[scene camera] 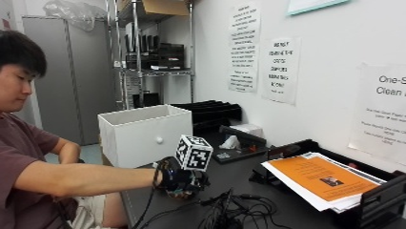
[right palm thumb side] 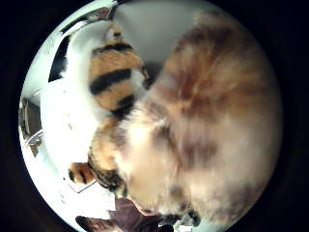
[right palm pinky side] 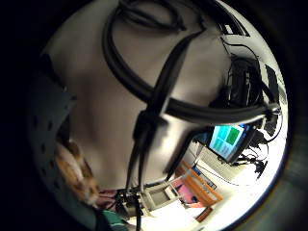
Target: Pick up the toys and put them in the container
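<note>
The white container (scene camera: 147,135) stood open-topped on the dark table (scene camera: 254,191), a small round knob on its front; its inside could not be seen from the outside view. The gloved right hand (scene camera: 176,180) sat low on the table, at about 5 o'clock from the container and just in front of it. Its fingers were hidden there, so whether they gripped anything could not be told. In the thumb side palm view a fluffy tan-and-cream plush toy (right palm thumb side: 212,125) filled most of the picture, close to the palm, with a striped orange-and-black plush toy (right palm thumb side: 112,72) touching it. At 3 o'clock from the hand lay a tangle of black cables (scene camera: 235,210), and beyond them a black tray (scene camera: 380,191) holding papers with an orange sheet (scene camera: 317,179) on top.
</note>
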The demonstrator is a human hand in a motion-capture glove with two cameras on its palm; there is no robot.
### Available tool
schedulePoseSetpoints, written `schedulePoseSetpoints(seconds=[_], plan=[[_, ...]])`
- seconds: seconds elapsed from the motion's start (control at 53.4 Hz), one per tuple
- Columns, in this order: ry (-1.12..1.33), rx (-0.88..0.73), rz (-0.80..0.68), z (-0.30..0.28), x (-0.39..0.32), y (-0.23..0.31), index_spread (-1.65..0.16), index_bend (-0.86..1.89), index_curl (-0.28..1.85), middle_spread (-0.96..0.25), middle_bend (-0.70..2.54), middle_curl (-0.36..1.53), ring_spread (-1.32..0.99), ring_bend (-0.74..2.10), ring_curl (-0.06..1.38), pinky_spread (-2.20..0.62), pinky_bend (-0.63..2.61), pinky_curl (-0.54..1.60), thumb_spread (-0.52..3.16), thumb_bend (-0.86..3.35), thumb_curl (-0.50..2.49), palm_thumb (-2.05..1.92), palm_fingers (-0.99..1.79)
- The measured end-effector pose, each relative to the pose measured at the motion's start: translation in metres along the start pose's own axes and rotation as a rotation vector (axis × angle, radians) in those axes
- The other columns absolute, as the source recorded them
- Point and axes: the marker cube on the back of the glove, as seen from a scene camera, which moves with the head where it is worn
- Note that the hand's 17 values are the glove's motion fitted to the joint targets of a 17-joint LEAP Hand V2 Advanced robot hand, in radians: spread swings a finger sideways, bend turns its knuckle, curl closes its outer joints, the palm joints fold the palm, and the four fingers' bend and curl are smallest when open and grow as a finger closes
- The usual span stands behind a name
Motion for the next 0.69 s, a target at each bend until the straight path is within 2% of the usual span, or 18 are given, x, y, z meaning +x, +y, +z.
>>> schedulePoseSetpoints(seconds=[0.131, 0.243, 0.431, 0.693], plan=[[-0.050, 0.041, -0.016, -0.058, -0.019, 0.005, -0.29, 0.96, 0.55, -0.29, 1.08, 0.66, -0.43, 0.98, 0.72, -0.37, 0.74, 0.39, 1.12, 0.16, 0.58, 0.60, 1.17], [-0.019, 0.108, -0.037, -0.112, -0.038, 0.017, -0.27, 1.11, 0.65, -0.28, 1.20, 0.73, -0.46, 1.04, 0.76, -0.39, 0.76, 0.42, 0.97, 0.16, 0.67, 0.63, 1.12], [0.039, 0.240, -0.085, -0.215, -0.090, 0.045, -0.24, 1.20, 0.77, -0.26, 1.27, 0.81, -0.47, 1.10, 0.81, -0.40, 0.82, 0.48, 0.76, 0.15, 0.78, 0.64, 1.03], [0.122, 0.351, -0.195, -0.297, -0.195, 0.067, -0.21, 1.23, 0.88, -0.24, 1.32, 0.88, -0.48, 1.17, 0.85, -0.40, 0.86, 0.53, 0.57, 0.15, 0.92, 0.64, 0.96]])
